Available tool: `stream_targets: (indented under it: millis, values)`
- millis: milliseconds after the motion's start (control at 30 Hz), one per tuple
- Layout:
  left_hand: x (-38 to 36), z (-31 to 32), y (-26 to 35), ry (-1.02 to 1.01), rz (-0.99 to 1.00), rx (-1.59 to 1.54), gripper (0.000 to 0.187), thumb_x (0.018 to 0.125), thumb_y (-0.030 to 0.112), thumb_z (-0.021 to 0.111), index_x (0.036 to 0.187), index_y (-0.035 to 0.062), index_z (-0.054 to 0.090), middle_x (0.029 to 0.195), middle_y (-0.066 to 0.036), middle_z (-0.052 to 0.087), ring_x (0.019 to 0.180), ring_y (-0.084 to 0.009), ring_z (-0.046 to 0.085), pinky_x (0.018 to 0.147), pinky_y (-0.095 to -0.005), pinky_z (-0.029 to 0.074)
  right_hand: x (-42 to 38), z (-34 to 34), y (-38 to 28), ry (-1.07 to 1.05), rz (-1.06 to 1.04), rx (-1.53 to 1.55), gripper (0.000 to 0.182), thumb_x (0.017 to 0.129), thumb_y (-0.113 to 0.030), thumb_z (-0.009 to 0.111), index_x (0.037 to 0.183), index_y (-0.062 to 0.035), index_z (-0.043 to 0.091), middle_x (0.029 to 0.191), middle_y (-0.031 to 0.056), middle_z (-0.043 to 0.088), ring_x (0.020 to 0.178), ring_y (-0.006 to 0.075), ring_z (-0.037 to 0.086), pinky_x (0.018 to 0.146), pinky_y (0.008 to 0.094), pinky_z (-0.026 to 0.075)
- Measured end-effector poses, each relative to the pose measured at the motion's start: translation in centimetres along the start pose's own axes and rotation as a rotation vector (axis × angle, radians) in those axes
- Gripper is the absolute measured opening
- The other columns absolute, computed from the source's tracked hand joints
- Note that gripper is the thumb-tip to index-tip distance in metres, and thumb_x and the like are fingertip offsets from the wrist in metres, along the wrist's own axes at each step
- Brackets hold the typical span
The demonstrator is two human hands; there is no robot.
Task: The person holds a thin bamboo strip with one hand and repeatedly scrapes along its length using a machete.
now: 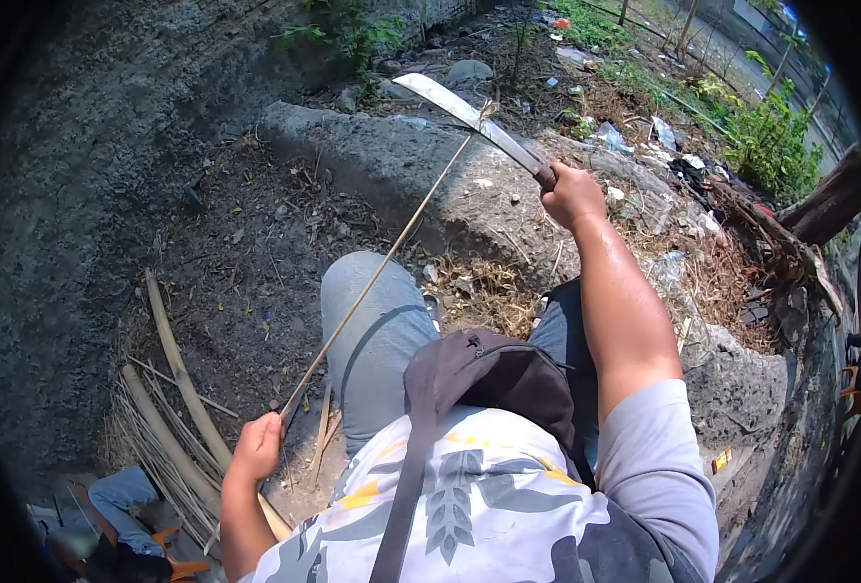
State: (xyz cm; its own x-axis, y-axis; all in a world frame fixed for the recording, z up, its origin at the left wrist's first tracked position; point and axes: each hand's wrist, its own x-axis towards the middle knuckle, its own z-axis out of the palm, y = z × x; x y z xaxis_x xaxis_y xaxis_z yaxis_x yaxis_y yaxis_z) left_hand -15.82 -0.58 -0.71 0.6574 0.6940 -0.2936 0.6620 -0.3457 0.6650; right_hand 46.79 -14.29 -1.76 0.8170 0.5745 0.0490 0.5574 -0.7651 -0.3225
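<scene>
My right hand (pixel 575 195) is closed around the dark handle of a machete (pixel 442 99), held out ahead of me with its long, slightly curved blade pointing up and left. Down at the lower left, my left hand (pixel 256 448) grips the near end of a thin cane strip (pixel 389 260). That strip runs taut and nearly straight across my left knee to the blade. Where the two meet, a small pale curl shows over the blade's edge, close to the handle.
Beside my left hand lie thick split canes (pixel 186 369) and a bundle of thin strips (pixel 173 457). A concrete ledge (pixel 353 155) crosses in front of my knees. Litter and dry grass cover the right side. Another person's leg (pixel 120 500) shows at lower left.
</scene>
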Motion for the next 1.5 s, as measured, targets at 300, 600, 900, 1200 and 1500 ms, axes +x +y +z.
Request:
stream_targets:
  millis: [300, 600, 900, 1200, 1500]
  values:
    - [2.6, 4.1, -2.1, 0.004, -0.012, -0.086, 0.052, 0.113, 0.044, 0.047, 0.082, 0.0039, 0.051, 0.07, 0.0, 0.047, 0.068, -0.0114, 0.043, 0.062, -0.0336, 0.041, -3.4, 2.5, -3.1, -0.004, -0.578, 0.054, 0.019, 0.08, -0.025, 0.075, 0.094, -0.0143, 0.069, 0.087, 0.0157, 0.073, 0.088, 0.0391, 0.072, 0.076, 0.0534, 0.056]
    - [-0.2, -3.2, -3.5, -0.06, -0.216, -0.345, 0.052, 0.112, 0.051, 0.048, 0.078, 0.0125, 0.052, 0.067, 0.005, 0.045, 0.06, -0.0063, 0.04, 0.054, -0.0269, 0.034, -0.5, 2.7, -0.4, 0.003, -0.149, 0.08, 0.017, 0.084, -0.018, 0.069, 0.099, -0.0106, 0.069, 0.095, 0.0181, 0.075, 0.095, 0.041, 0.072, 0.082, 0.0517, 0.056]
    - [1.3, -1.6, -6.5, 0.035, -0.193, -0.295, 0.053, 0.113, 0.052, 0.044, 0.077, 0.013, 0.049, 0.066, 0.006, 0.044, 0.058, -0.0085, 0.04, 0.053, -0.0275, 0.034, -1.8, 2.8, -2.5, -0.064, -0.158, 0.072, 0.026, 0.084, -0.022, 0.067, 0.109, -0.0152, 0.072, 0.107, 0.0169, 0.076, 0.103, 0.0382, 0.073, 0.089, 0.0509, 0.058]
    - [3.1, 2.6, -2.5, -0.194, -0.291, -0.574, 0.048, 0.111, 0.054, 0.048, 0.084, 0.0131, 0.05, 0.072, 0.005, 0.041, 0.061, -0.0085, 0.037, 0.053, -0.0263, 0.032, -3.5, 0.5, -3.9, -0.046, -0.618, -0.094, 0.015, 0.077, -0.019, 0.072, 0.092, -0.0162, 0.071, 0.089, 0.0125, 0.074, 0.09, 0.0372, 0.073, 0.078, 0.051, 0.058]
    - [1.0, 0.7, -0.7, -0.058, -0.023, 0.032, 0.05, 0.113, 0.047, 0.046, 0.084, 0.0072, 0.055, 0.071, 0.003, 0.051, 0.067, -0.0099, 0.046, 0.061, -0.0288, 0.041, -0.1, 1.0, -0.1, -0.151, 0.13, 0.005, 0.03, 0.09, -0.026, 0.064, 0.115, -0.0147, 0.076, 0.111, 0.0183, 0.077, 0.107, 0.0378, 0.073, 0.093, 0.0473, 0.057]
